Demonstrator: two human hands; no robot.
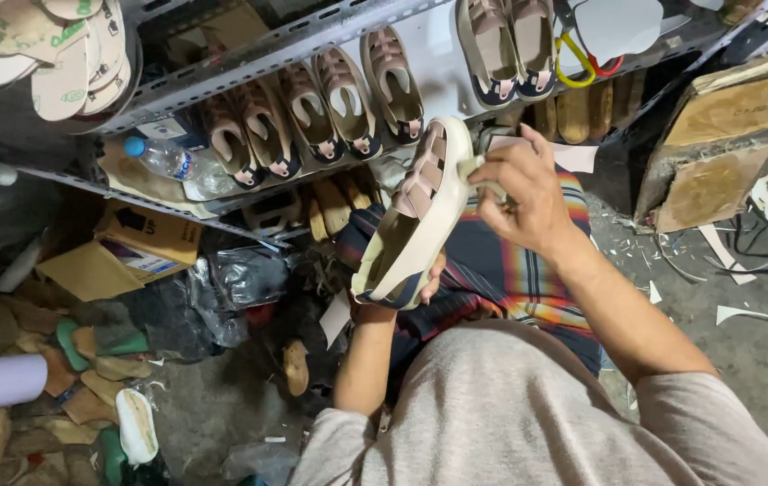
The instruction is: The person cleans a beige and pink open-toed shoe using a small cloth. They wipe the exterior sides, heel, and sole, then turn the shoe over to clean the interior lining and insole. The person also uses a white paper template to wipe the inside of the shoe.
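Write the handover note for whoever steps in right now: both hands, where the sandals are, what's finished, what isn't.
Left hand: grip under the heel end of the cream strappy sandal, sole turned towards the camera.
Right hand: fingers pinched at the sandal's toe end, by its upper edge.
Done: a row of matching beige sandals with dark soles stands on the grey metal shelf, with another pair further right.
Left: the sandal in hand is not yet on the shelf.
Loose soles lie on the floor at left.

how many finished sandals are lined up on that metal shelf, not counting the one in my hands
7. Five stand in a row on the metal shelf left of centre; two sit further right. Others may be hidden.
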